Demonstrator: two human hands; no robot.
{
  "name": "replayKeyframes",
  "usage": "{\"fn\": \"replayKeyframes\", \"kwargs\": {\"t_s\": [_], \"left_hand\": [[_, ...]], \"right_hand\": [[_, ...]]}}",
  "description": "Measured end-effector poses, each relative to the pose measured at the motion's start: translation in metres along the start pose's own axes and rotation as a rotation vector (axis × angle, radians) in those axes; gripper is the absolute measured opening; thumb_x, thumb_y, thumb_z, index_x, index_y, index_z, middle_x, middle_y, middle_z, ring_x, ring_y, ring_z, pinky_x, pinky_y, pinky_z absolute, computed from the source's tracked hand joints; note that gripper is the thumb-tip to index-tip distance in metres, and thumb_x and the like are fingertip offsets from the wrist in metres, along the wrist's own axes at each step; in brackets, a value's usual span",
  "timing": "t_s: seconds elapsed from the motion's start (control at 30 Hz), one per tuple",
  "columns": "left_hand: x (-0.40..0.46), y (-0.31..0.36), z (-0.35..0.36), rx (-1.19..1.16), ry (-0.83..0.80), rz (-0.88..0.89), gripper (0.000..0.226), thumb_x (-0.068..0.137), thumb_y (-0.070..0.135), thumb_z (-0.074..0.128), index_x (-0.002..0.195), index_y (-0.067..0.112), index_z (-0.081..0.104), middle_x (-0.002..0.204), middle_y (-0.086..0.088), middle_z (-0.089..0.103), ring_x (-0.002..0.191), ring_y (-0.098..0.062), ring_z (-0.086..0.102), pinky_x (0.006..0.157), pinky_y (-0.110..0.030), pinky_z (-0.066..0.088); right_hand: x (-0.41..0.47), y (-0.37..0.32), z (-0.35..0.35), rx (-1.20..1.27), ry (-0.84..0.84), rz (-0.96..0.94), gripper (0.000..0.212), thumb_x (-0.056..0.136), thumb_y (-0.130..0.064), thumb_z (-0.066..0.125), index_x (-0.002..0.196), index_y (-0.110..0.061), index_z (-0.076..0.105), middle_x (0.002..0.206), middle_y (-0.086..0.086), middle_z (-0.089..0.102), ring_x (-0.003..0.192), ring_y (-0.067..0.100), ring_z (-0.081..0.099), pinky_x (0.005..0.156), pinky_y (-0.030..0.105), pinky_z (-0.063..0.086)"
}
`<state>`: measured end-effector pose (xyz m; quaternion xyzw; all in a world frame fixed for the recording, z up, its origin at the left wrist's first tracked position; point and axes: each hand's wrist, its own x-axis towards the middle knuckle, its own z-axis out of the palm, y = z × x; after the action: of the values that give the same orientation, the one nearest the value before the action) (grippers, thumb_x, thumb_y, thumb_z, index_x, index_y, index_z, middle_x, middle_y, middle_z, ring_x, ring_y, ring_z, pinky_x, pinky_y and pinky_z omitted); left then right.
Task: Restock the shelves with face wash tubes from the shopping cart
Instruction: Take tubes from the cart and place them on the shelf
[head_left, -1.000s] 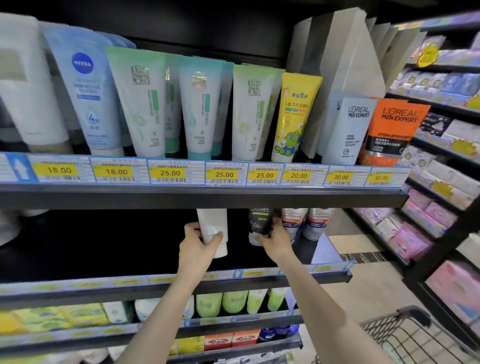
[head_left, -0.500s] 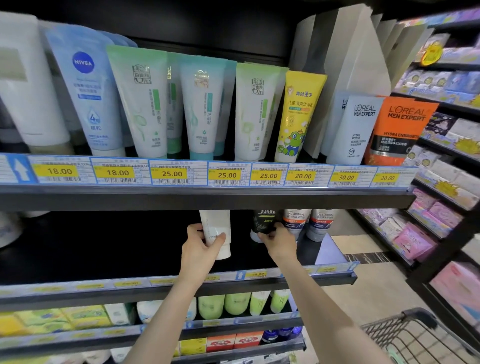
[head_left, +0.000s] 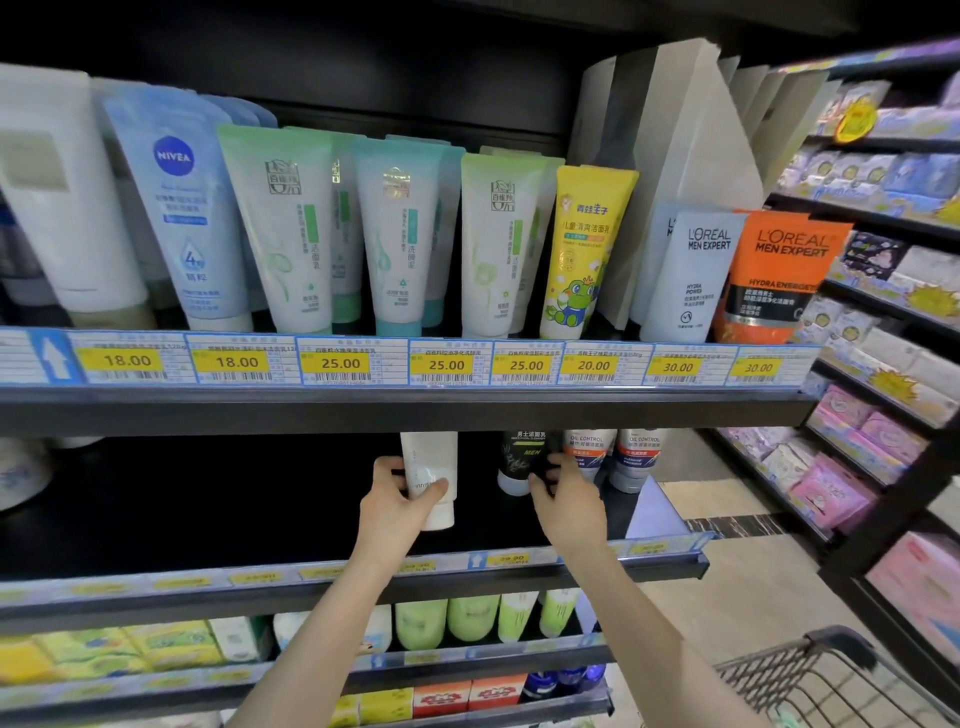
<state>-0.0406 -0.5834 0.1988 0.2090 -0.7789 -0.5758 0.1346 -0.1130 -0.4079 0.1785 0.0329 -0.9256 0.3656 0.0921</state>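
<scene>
A person is reaching both bare arms up from the bottom of the frame into the second shelf (head_left: 156, 530) of a store display. The left hand (head_left: 392, 501), at centre frame, is gripping a white tube (head_left: 430, 470) standing cap-down on that shelf, thumb across its front and fingers curled round its left side. Just to the right, the right hand (head_left: 569, 501) is pinching the lower end of a black tube (head_left: 519, 457) marked "MEN", fingertips on the tube's right edge and thumb at its cap. Two grey-and-orange "OIL CONTROL" tubes (head_left: 610, 457) are standing immediately right of the black one, touching or nearly touching it; which cannot be told. The upper parts of all four are hidden behind the top shelf's edge.

Across the upper half of the frame, the top shelf (head_left: 363, 410) is carrying a row of upright tubes: a pale blue Nivea tube (head_left: 179, 208) at upper left, green and teal tubes in the middle, a yellow frog-print tube (head_left: 582, 249), and two L'Oréal Men Expert tubes (head_left: 737, 275) at right, above yellow price tags (head_left: 340, 364) reading 18.00 to 30.00.

A black wire shopping cart (head_left: 831, 680) is showing at lower right; its contents are not visible.
</scene>
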Motion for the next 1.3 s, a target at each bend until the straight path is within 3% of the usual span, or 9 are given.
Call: {"fn": "replayKeyframes", "kwargs": {"t_s": [0.13,0.2,0.4,0.73,1.3], "left_hand": [[0.004,0.003,0.001,-0.030,-0.001,-0.008,0.052,0.084,0.022,0.068,0.125,0.010,0.039,0.117,-0.010,0.057,0.094,-0.018,0.054,0.080,-0.029,0.046],[0.007,0.006,0.004,-0.049,-0.011,-0.016,0.050,0.084,0.020,0.068,0.124,0.010,0.039,0.118,-0.010,0.057,0.093,-0.019,0.054,0.079,-0.029,0.045],[0.022,0.008,0.018,0.034,-0.039,0.001,0.052,0.083,0.013,0.068,0.126,0.009,0.038,0.125,-0.013,0.056,0.108,-0.029,0.057,0.089,-0.035,0.048],[0.036,0.008,0.033,0.180,-0.053,0.111,0.048,0.085,0.011,0.066,0.125,0.005,0.042,0.123,-0.014,0.058,0.112,-0.029,0.056,0.095,-0.037,0.047],[0.050,0.001,0.031,0.188,-0.128,0.121,0.053,0.090,0.013,0.059,0.136,0.006,0.032,0.137,-0.013,0.049,0.123,-0.028,0.050,0.099,-0.033,0.039]], "right_hand": [[-0.029,0.020,-0.008,-0.196,0.214,-0.363,0.029,0.083,-0.020,0.068,0.110,-0.012,0.062,0.096,0.004,0.069,0.080,0.026,0.067,0.058,0.029,0.051],[-0.038,0.032,-0.006,-0.251,0.258,-0.446,0.033,0.073,-0.017,0.078,0.102,-0.012,0.064,0.086,0.003,0.069,0.069,0.023,0.067,0.051,0.027,0.051],[-0.044,0.038,-0.001,-0.207,0.279,-0.395,0.031,0.072,-0.015,0.078,0.101,-0.012,0.066,0.077,0.000,0.070,0.062,0.019,0.066,0.052,0.028,0.052],[-0.042,0.038,0.000,-0.169,0.273,-0.384,0.031,0.071,-0.016,0.078,0.099,-0.011,0.066,0.070,-0.001,0.069,0.057,0.017,0.064,0.051,0.028,0.051],[-0.048,0.032,-0.002,-0.120,0.212,-0.293,0.027,0.079,-0.016,0.072,0.105,-0.011,0.067,0.080,0.001,0.072,0.071,0.022,0.066,0.069,0.031,0.051]]}}
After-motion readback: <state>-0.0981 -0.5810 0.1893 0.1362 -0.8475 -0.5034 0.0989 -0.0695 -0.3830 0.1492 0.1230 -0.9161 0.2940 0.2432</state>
